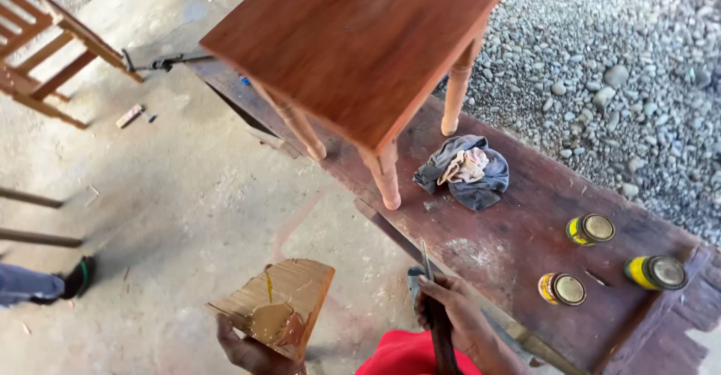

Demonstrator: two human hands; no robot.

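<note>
A person is holding a putty-smeared board in one hand and a thin blade in the other beside a small wooden table.

The left hand (251, 352) is gripping the underside of a wedge-shaped scrap board (279, 307), kept tilted face-up, seemingly so the tan paste (269, 321) on it is staying within reach. The right hand (451, 315) is closing round a dark handle, its narrow blade (425, 261) pointing up toward the long reddish worktop (518, 232). Just ahead, the red-brown table (360, 37) is standing on that worktop, raised to working height. A crumpled grey rag (466, 170) is lying near its legs; three small yellow tins (590, 229) are sitting further right. Gravel (623, 59) is lying beyond, and a chair frame (45, 52) is standing on the concrete floor (173, 195).
</note>
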